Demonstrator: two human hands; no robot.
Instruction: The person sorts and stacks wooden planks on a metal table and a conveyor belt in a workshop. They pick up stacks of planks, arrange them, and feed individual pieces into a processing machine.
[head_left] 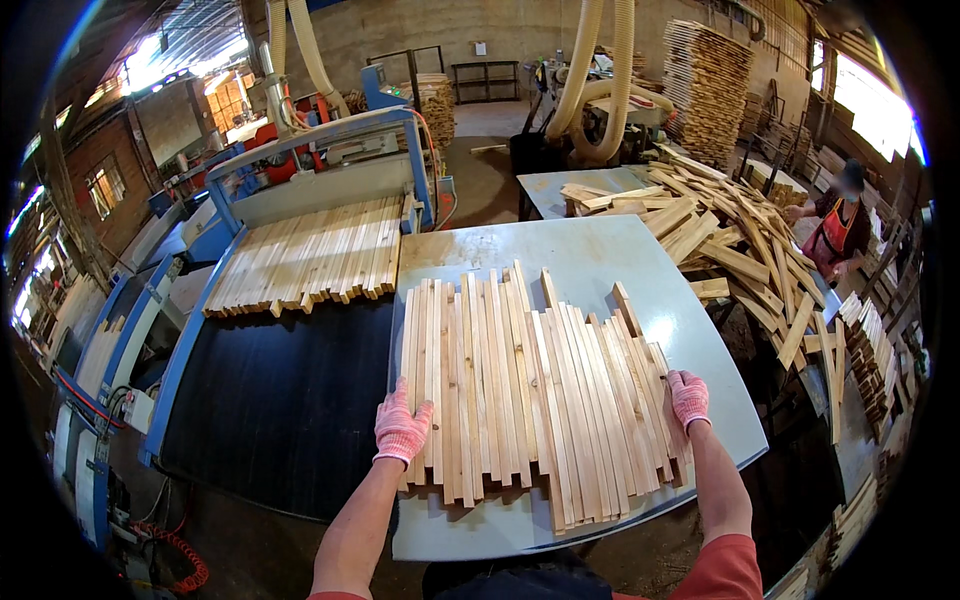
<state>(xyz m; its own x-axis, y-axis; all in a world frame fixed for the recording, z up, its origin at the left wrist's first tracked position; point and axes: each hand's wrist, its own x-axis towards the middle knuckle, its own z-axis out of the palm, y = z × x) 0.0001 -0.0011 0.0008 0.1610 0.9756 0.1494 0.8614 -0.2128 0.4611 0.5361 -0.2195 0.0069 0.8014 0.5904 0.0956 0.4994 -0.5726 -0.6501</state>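
A row of pale wooden strips (500,390) lies side by side on the light grey tabletop (480,245), their ends uneven. My left hand (402,420), in a pink knit glove, grips the row's left side, its thumb lying over the outer strips. At the opposite side my right hand (688,398), gloved the same way, is closed on the outermost strip. The undersides of both hands, where fingers may reach beneath the wood, are hidden.
Left of the table, a black conveyor belt (280,400) leads to a blue-framed machine (320,150), with more strips (310,250) lying at its mouth. A heap of loose boards (740,240) lies beyond the table's right edge. A person in a red apron (838,230) stands at far right.
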